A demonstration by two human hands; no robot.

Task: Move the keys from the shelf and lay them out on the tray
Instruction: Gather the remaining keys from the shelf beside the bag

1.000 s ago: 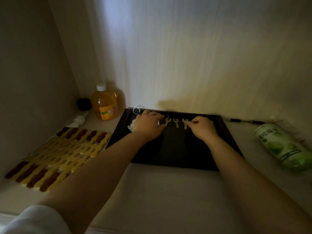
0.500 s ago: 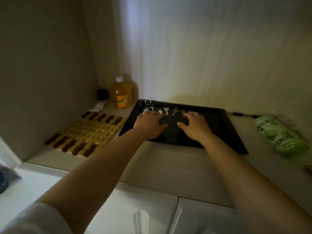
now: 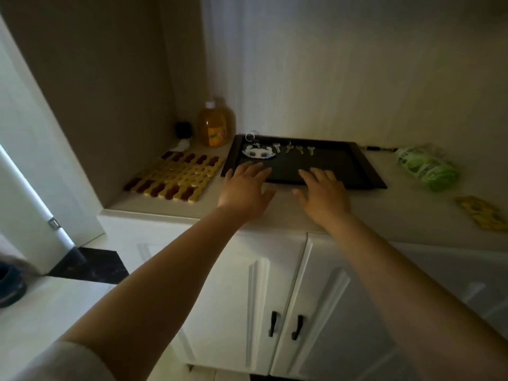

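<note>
Keys [image 3: 293,148] laid in a row along black tray [image 3: 362,171] far edge; none seen elsewhere; left hand [image 3: 243,189] and right hand [image 3: 324,198] spread flat, empty; task judged complete.

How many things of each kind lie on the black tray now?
Keys: 5
Cartoon charm: 1
Key ring, at the tray far rim: 1
Total: 7
</note>
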